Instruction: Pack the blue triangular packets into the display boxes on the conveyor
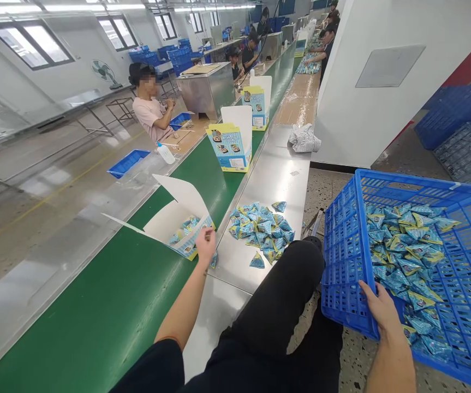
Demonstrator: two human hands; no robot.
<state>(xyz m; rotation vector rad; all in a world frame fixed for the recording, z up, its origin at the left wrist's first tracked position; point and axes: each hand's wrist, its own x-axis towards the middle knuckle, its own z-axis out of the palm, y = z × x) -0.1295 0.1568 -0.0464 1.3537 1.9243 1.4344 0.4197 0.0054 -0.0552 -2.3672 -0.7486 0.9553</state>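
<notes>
My left hand (pixel 206 245) is closed at the near right wall of an open cardboard box (pixel 157 222), its curled fingers partly hidden. Several blue-and-yellow pyramid-shaped packets (pixel 189 225) lie inside the box, whose white flaps stand up and outward. To the right of this hand, a heap of the same packets (pixel 262 226) rests on the metal ledge (pixel 233 284). On my other side, my right hand (pixel 382 308) grips the near left edge of a tilted blue plastic crate (pixel 364 245). Many more pyramid packets (pixel 407 251) are piled in that crate.
A green conveyor belt (pixel 108 305) runs away from me, carrying two upright printed boxes (pixel 229 147) (pixel 255 103). A striped cloth (pixel 304 138) lies on the ledge beside a white pillar (pixel 376 33). Across the belt sits a person (pixel 153 109) near a white bottle (pixel 165 153).
</notes>
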